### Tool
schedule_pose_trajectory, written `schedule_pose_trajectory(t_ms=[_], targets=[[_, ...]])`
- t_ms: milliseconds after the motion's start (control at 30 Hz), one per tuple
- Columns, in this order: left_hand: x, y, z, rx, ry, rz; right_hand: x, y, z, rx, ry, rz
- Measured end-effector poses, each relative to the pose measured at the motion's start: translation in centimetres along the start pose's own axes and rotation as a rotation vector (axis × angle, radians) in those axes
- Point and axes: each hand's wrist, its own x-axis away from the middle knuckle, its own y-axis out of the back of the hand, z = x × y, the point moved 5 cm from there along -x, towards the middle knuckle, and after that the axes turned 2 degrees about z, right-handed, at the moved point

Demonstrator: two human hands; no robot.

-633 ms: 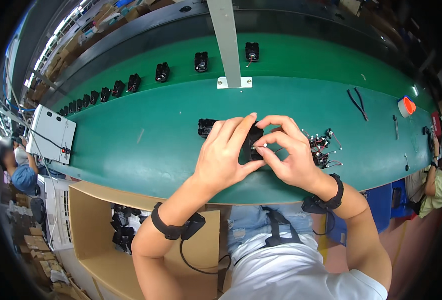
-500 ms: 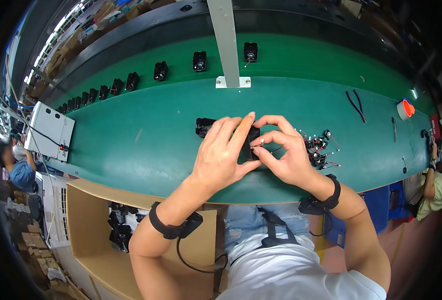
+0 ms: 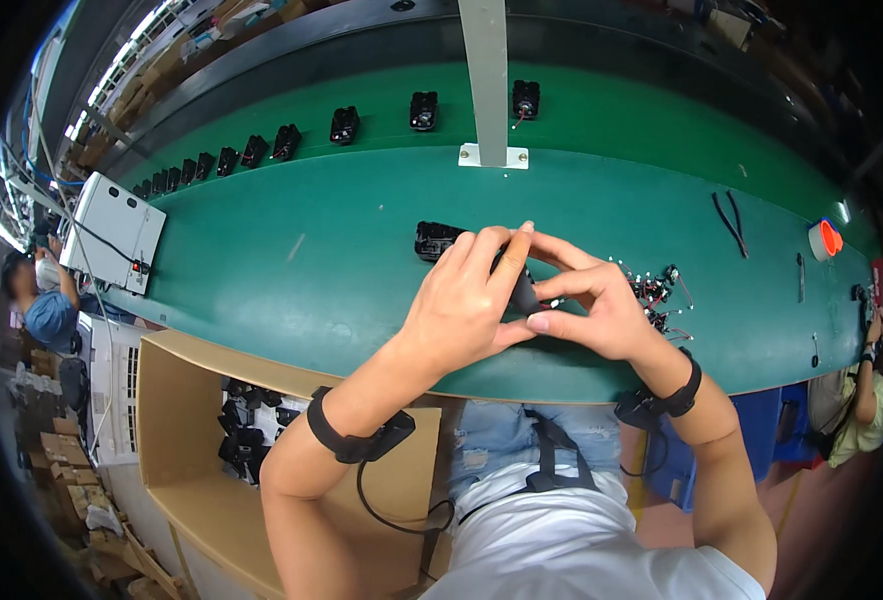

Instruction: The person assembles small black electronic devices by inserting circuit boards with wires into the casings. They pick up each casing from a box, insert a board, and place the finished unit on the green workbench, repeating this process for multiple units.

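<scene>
Between my hands is a black plastic housing (image 3: pixel 526 294), tilted and largely covered by fingers. My left hand (image 3: pixel 462 300) wraps it from the left, its index finger stretched along the top. My right hand (image 3: pixel 607 308) closes on its right side with thumb and fingertips. A small white connector (image 3: pixel 554 302) shows beside the right fingers; whether they grip it I cannot tell. Another black housing (image 3: pixel 436 241) lies on the green bench just beyond my left hand. Right of my right hand sits a loose pile of small black parts with red wires and white plugs (image 3: pixel 662 288).
Several black housings (image 3: pixel 345 125) stand in a row on the green strip behind the bench. A grey post (image 3: pixel 487 80) rises from the bench's far side. Pliers (image 3: pixel 731 224) and an orange-and-white tape roll (image 3: pixel 824 239) lie right. A cardboard box (image 3: pixel 177 440) stands below left; people work at both sides.
The held housing has turned and tilted between my hands. My right fingers have shifted from a pinch at its opening to its side. The whole view has swung slightly left.
</scene>
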Motion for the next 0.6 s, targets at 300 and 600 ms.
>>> schedule_pose_trajectory(t_ms=[300, 600], targets=[[-0.7, 1.1, 0.0, 0.054, 0.045, -0.15, 0.5, -0.1, -1.7, -0.871, -0.357, 0.064], [1.7, -1.1, 7.4, -0.346, 0.442, 0.215, -13.0, 14.4, -2.8, 1.126, -0.042, -0.079]])
